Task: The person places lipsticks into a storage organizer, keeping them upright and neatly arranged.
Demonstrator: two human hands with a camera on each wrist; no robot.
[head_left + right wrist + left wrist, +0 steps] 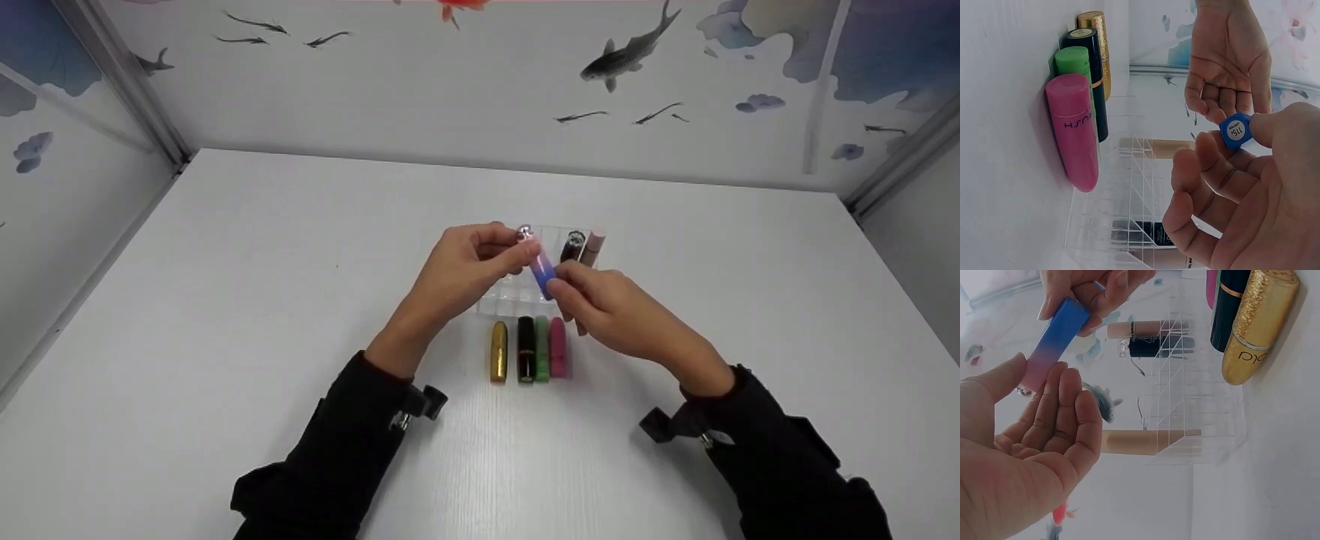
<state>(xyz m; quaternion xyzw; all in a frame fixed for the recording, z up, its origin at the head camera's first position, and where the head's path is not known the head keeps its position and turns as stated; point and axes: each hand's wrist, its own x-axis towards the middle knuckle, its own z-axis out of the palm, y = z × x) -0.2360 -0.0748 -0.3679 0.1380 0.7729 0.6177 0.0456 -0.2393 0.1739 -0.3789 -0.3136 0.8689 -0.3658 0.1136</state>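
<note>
A lipstick tube (541, 271) fading from pink to blue is held in the air between both hands. My left hand (459, 268) pinches its pink end, near a shiny silvery tip. At the blue end, my right hand (626, 311) grips with thumb and fingers; the right wrist view shows a white round label (1235, 130) on that base. Behind and below the hands stands a clear compartment organizer (517, 306), partly covered by them. It holds a black tube (574, 244), a pale pink tube (593, 246) and a beige tube (1148, 441).
In front of the organizer, a gold lipstick (499, 352), a black lipstick (526, 349), a green lipstick (542, 349) and a pink lipstick (558, 347) lie side by side on the white table (300, 262). Walls printed with fish (626, 58) border the table.
</note>
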